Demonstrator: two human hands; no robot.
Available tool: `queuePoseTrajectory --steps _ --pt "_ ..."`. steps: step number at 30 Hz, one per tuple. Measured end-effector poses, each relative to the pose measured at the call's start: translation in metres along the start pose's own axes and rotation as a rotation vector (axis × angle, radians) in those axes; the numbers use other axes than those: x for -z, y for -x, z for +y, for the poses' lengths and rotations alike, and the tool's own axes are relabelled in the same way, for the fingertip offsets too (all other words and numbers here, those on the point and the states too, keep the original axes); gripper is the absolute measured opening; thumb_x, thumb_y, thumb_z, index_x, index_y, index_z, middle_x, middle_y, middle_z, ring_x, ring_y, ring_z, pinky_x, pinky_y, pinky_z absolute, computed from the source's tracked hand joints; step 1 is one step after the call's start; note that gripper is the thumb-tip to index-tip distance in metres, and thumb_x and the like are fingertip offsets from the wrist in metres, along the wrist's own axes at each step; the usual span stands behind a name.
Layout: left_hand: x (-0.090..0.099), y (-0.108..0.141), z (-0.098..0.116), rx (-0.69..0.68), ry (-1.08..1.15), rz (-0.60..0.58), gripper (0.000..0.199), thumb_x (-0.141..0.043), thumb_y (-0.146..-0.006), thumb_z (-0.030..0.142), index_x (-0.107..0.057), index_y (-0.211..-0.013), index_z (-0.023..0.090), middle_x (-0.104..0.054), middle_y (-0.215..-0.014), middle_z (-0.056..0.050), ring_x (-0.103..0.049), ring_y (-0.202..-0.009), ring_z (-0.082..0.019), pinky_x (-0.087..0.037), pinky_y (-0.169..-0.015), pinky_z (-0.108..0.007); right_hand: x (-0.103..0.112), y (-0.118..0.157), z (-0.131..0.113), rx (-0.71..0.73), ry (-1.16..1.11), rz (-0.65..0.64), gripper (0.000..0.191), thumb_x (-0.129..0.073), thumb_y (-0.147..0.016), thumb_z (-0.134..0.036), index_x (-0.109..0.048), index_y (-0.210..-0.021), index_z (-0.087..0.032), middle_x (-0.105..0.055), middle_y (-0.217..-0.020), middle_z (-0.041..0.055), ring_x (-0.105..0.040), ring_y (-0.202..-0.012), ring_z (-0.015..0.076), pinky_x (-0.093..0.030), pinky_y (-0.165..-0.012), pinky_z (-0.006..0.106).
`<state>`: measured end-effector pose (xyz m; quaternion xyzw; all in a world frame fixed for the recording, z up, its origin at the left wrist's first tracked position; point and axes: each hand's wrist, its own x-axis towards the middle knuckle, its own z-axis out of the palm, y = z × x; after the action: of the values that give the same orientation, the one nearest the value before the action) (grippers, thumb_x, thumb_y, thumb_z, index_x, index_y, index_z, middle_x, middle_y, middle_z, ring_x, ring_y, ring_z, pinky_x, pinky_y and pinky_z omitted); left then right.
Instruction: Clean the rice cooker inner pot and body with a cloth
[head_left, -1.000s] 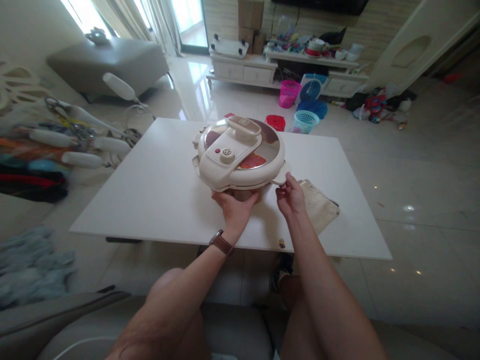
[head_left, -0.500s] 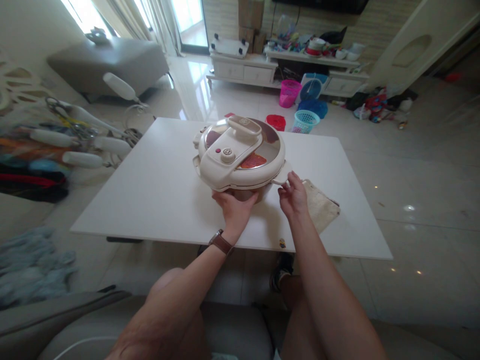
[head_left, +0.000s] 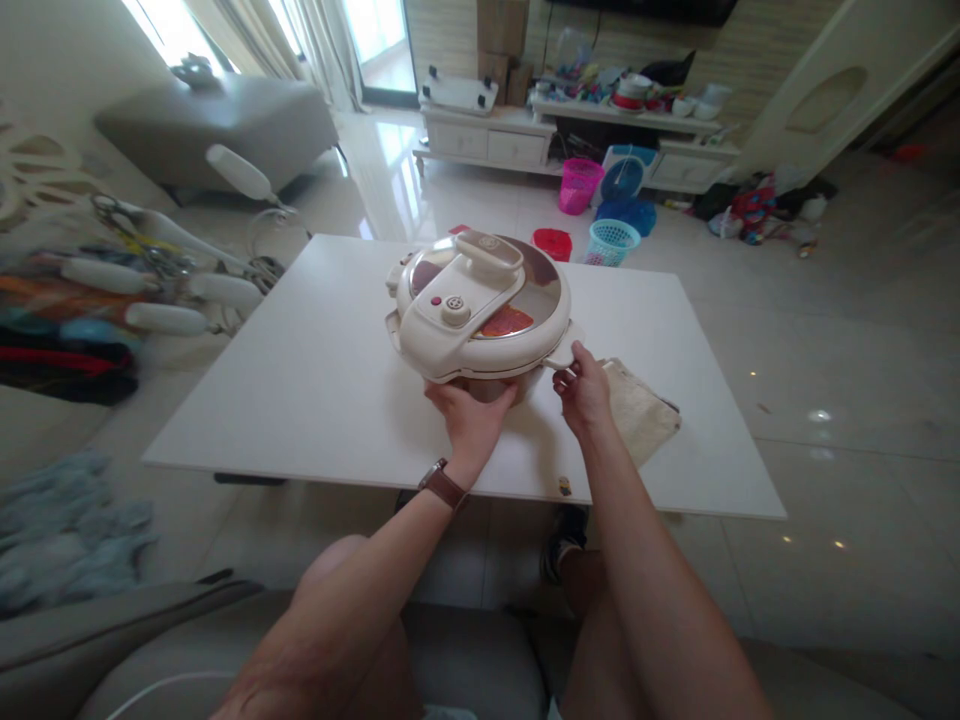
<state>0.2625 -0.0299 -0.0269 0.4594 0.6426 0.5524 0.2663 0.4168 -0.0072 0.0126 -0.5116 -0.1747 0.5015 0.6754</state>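
A cream pressure cooker [head_left: 450,345] with a shiny lid stands on the white table [head_left: 285,390], its lid handle on top. My left hand [head_left: 472,420], a brown watch on its wrist, is spread against the near side of the pot's body, under the lid's rim. At the cooker's right, my right hand [head_left: 585,393] has its fingers closed on the side handle [head_left: 564,350]. A beige cloth [head_left: 641,410] lies on the table just right of that hand. Part of the pot's body is hidden by my left hand.
A small yellow sticker [head_left: 565,486] is at the table's near edge. Beyond the table stand a pink basket [head_left: 579,188], a light-blue basket [head_left: 611,240] and a white cabinet [head_left: 517,148]. A white multi-armed lamp [head_left: 225,291] is at the left.
My right hand has shifted very slightly left at the handle. The cooker and my left hand look unchanged.
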Motion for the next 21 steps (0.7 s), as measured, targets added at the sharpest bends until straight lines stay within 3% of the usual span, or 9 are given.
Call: queuePoseTrajectory --steps 10,21 --pt "0.0034 0.0012 0.0059 0.008 -0.059 -0.001 0.118 -0.097 -0.058 0.036 -0.025 -0.15 0.018 -0.036 -0.155 -0.025 -0.033 -0.154 -0.041 -0.023 -0.13 -0.062 -0.0049 -0.0086 0.0099 0.061 0.113 -0.006 0.05 -0.078 -0.08 -0.065 -0.05 -0.072 -0.024 -0.05 -0.048 -0.0075 -0.041 -0.04 0.0072 -0.024 -0.036 0.02" --pt "0.005 0.0 -0.0008 0.015 -0.085 -0.034 0.126 -0.098 -0.06 0.041 -0.019 -0.155 0.017 -0.03 -0.159 -0.028 -0.025 -0.159 -0.044 -0.02 -0.131 -0.064 -0.008 -0.005 0.0028 0.033 0.077 -0.024 0.052 -0.082 -0.079 -0.059 -0.047 -0.068 -0.023 -0.042 -0.047 -0.0103 -0.034 -0.04 0.0043 -0.023 -0.037 0.017"
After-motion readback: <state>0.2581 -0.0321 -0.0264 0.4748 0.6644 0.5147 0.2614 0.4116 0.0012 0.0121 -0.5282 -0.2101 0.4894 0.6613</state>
